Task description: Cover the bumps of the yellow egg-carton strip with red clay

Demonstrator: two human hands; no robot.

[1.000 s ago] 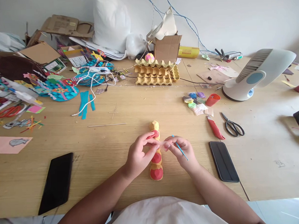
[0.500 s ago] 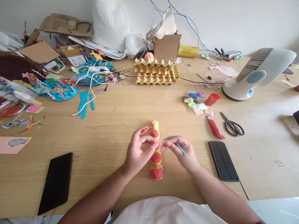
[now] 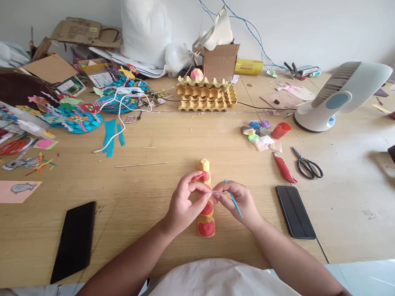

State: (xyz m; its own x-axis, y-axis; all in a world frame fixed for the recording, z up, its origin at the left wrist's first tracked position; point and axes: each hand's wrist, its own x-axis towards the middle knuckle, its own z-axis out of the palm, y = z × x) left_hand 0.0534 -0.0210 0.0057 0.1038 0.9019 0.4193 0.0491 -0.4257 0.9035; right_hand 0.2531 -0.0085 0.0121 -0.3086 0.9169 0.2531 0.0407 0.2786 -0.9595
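Note:
My left hand [image 3: 187, 202] is closed, thumb and forefinger pinching one side of a small clear plastic bag [image 3: 215, 192]. A piece of red modelling clay [image 3: 196, 177] sits between its other fingers. My right hand [image 3: 238, 200] pinches the other side of the bag, with a thin blue clay tool [image 3: 234, 199] tucked between its fingers. Some red shows at the lower part of the bag, mostly hidden by the fingers. Beneath both hands lies a yellow egg-carton strip [image 3: 206, 218], its several bumps covered with red clay patches and its far end plain yellow.
Right of my hands lie a black phone [image 3: 295, 212], scissors [image 3: 308, 166], a red-handled cutter [image 3: 285, 168], clay packets [image 3: 256, 132] and a red cup [image 3: 281, 130]. A white fan [image 3: 341, 96] stands behind. At left are a black tablet [image 3: 73, 241] and paper crafts [image 3: 75, 120]; egg cartons [image 3: 203, 97] sit farther back.
My left hand has shifted slightly right, bringing the red clay over the strip. The bag looks flatter between my fingers, and the blue tool has tilted more upright and moved slightly left.

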